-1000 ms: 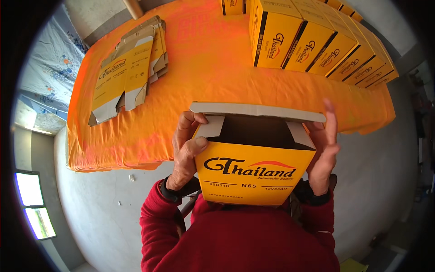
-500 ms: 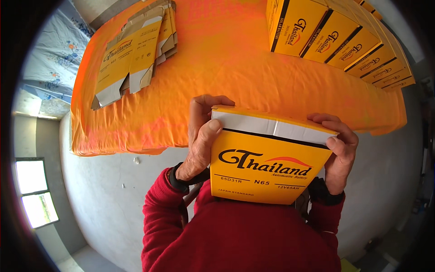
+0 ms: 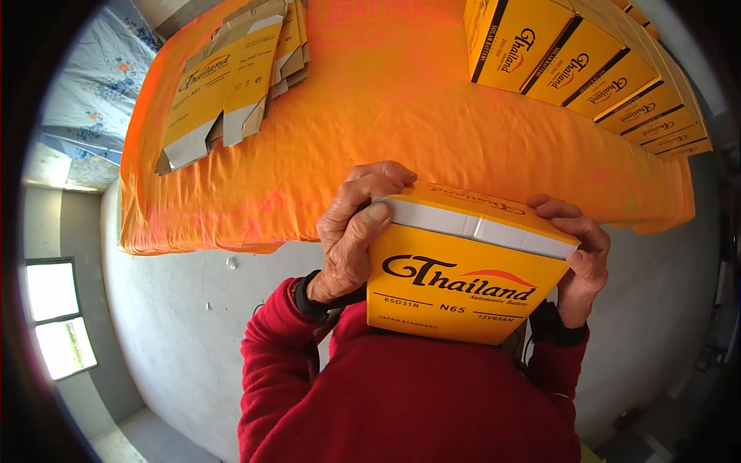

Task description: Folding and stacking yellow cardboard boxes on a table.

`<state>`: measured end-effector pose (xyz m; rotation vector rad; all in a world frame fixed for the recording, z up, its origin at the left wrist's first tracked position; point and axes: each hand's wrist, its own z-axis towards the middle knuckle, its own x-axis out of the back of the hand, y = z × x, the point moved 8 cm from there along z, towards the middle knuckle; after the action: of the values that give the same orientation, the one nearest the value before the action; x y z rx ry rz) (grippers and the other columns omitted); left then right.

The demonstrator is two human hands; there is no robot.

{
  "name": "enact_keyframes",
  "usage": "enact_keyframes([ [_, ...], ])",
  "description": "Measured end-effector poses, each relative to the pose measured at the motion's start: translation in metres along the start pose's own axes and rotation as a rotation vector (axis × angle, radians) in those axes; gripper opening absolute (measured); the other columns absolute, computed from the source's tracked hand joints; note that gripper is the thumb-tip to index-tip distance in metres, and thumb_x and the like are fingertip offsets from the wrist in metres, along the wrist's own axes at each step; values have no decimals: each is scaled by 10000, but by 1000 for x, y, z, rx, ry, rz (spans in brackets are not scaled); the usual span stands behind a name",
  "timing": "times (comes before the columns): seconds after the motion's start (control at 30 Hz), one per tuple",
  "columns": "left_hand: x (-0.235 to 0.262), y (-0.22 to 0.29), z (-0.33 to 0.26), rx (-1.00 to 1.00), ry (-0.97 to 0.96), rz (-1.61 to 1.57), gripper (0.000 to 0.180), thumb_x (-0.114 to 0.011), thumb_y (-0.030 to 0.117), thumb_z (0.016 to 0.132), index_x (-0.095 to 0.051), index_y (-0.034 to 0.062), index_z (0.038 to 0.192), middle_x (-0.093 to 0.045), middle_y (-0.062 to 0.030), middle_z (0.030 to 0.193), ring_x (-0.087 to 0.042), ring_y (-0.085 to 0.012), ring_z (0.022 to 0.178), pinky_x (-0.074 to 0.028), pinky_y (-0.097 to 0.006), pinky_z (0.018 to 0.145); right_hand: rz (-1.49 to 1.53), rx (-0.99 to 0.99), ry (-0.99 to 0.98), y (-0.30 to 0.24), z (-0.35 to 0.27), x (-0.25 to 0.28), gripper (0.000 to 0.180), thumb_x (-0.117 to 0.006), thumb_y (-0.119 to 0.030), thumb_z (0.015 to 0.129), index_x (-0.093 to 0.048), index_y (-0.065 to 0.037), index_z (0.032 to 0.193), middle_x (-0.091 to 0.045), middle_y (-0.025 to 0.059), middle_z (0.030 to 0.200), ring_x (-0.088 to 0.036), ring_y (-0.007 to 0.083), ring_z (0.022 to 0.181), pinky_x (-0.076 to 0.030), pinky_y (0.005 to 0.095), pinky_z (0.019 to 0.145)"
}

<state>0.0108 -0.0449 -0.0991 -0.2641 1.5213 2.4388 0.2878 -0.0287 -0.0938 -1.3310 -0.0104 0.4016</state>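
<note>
Both hands clamp a yellow carton [image 3: 463,270] against the chest, left hand [image 3: 351,235] gripping its left side, right hand [image 3: 583,258] its right (top flaps folded shut). Ahead, flattened cartons [image 3: 231,77] and assembled boxes [image 3: 587,69] lie on the orange-covered counter [image 3: 401,131].

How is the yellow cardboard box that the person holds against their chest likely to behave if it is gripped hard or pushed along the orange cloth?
The yellow box probably dents if squeezed: it is thin folded card, like the flat blanks. It looks light, since the left hand and right hand hold it by the edges. Flat-sided, it should slide, not roll, on the cloth.
</note>
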Motion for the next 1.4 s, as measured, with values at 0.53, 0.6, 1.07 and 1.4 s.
enact_keyframes([
  [0.53,-1,-1,1,-78,-18,122,224,-605,189,940,-642,-26,991,-566,-181,1148,-548,-239,1028,-439,-355,894,-86,98,-3,13,-4,-1,348,-720,-183,716,-633,14,989,-646,212,1126,-539,384,1164,-394,477,1029],
  [0.6,-2,4,5,-50,-10,114,216,-597,182,944,-643,-24,994,-569,-171,1149,-548,-226,1020,-439,-344,891,-95,34,42,16,2,0,340,-710,-192,732,-636,16,990,-649,211,1116,-547,361,1157,-400,448,1026],
  [1.07,34,51,63,-137,181,96,470,-437,331,1003,-459,-17,1317,-548,-147,1287,-532,-264,1195,-406,-337,1016,-317,9,-127,-5,84,-36,345,-569,-167,922,-550,-8,1227,-621,41,1141,-577,121,1052,-468,262,869],
  [1.4,49,61,91,-59,241,397,594,-489,404,977,-398,-29,1375,-543,-158,1299,-525,-267,1206,-371,-394,1054,308,-49,-329,21,107,-28,471,-537,-277,978,-453,-48,1380,-548,40,1296,-546,145,1163,-432,272,994],
])
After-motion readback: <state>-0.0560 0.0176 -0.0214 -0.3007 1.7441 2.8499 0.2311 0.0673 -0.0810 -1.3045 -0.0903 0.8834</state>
